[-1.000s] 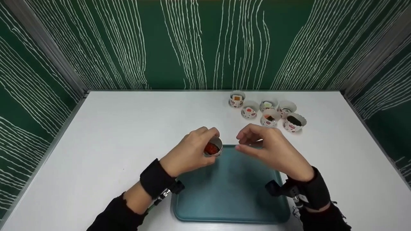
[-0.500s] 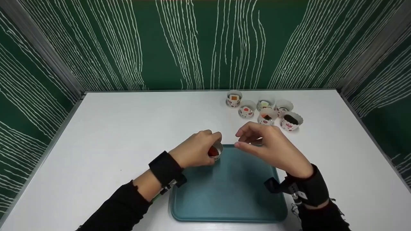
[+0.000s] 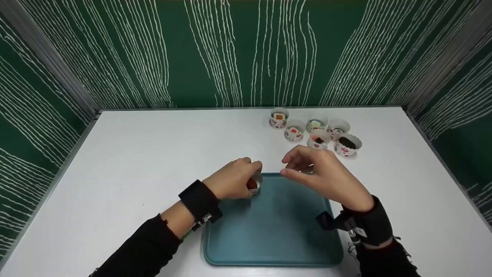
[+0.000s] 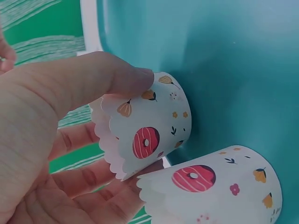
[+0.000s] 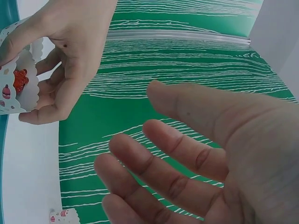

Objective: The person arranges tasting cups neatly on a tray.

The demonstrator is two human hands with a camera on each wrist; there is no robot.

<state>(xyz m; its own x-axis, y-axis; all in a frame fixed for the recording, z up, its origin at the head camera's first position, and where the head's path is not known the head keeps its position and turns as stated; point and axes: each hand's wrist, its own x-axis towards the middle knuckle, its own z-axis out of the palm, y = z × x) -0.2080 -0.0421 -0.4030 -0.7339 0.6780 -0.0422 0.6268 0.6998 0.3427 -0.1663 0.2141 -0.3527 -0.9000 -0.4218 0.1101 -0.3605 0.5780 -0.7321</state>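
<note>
In the head view my left hand (image 3: pixel 233 180) grips a paper cup (image 3: pixel 256 184) near the far left corner of the teal tray (image 3: pixel 275 219). Inside the cup lies a red beaded piece (image 5: pixel 20 80). The left wrist view shows the thumb pressed on the patterned side of this cup (image 4: pixel 154 121), its base right at the tray. Close beside it on the tray stands a second patterned paper cup (image 4: pixel 219 189), hidden under the hand in the head view. My right hand (image 3: pixel 321 175) hovers over the tray's far right part, fingers loosely bent, with nothing between them.
Several patterned paper cups with small food-like pieces stand in a cluster on the white table (image 3: pixel 153 154) at the back right, such as the dark-filled cup (image 3: pixel 347 145) and the cup with an orange-topped piece (image 3: pixel 279 118). A green, white-lined wall (image 3: pixel 246 57) rises behind.
My left hand has lowered the cup with the red piece toward the tray's far left corner. The right hand stays almost in place, and the head view shifts slightly.
</note>
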